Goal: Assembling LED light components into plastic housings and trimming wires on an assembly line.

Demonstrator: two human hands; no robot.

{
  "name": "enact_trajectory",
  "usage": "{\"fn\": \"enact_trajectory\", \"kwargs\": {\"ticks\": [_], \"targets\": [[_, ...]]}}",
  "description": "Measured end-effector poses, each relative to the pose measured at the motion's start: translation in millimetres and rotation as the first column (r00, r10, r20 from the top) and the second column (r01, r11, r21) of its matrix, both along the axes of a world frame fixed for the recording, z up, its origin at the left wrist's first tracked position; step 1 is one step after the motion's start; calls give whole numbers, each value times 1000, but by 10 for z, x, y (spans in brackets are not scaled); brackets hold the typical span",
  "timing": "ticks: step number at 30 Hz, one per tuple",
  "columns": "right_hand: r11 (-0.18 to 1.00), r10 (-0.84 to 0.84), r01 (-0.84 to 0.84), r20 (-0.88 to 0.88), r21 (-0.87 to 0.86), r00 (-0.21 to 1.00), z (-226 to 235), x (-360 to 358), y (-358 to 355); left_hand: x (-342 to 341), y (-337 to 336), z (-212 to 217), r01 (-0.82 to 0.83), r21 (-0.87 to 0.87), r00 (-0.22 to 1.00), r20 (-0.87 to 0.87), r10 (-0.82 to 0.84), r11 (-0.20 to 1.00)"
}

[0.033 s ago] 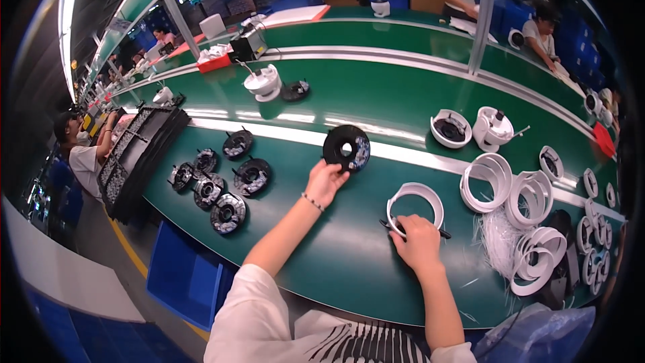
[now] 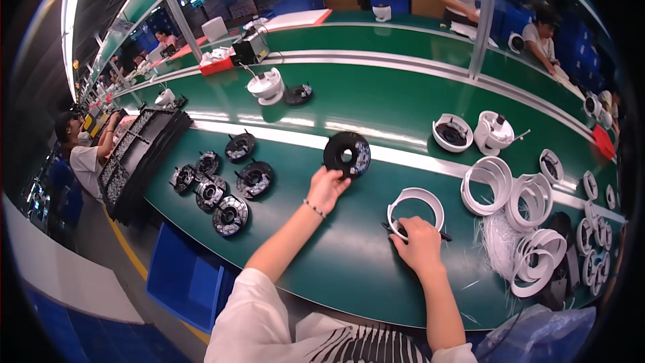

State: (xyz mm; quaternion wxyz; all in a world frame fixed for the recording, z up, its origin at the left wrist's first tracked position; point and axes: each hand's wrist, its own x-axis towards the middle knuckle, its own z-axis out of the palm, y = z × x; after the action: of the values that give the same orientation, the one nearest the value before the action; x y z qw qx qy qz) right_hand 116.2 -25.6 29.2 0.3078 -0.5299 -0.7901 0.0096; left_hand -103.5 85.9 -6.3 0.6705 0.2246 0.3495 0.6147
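Black disc (image 2: 347, 154) is being lifted at twelve o'clock, pinched by its lower rim in the left hand (image 2: 327, 188), tilted up for inspection; right hand (image 2: 420, 245) is curling around a dark tool (image 2: 443, 235), steadying the white ring (image 2: 416, 208) on the belt (image 2: 336, 262).

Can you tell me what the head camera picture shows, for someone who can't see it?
A person's left hand holds a black round part above a green table, while the right hand rests on a white ring.
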Motion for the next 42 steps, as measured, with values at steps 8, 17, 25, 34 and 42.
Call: {"fn": "enact_trajectory", "kwargs": {"ticks": [8,17,25,34,42], "targets": [[981,-61,100,219,-167,974,297,-15,184,18,-443,-14,97,-60,991,96,-91,993],[820,9,197,357,-538,934,348,-12,376,-25,-456,-117,194,-47,977,101,-188,980],[971,-121,-53,-675,-231,728,143,7,475,104,-486,7,106,143,986,-146,-85,984],[979,-3,-175,-860,-108,510,-70,-273,73,552,-1030,63,303,448,860,-510,-38,841],[994,109,-90,-521,61,846,-72,-276,71,411,-874,195,655,278,725,33,-688,703]]}}
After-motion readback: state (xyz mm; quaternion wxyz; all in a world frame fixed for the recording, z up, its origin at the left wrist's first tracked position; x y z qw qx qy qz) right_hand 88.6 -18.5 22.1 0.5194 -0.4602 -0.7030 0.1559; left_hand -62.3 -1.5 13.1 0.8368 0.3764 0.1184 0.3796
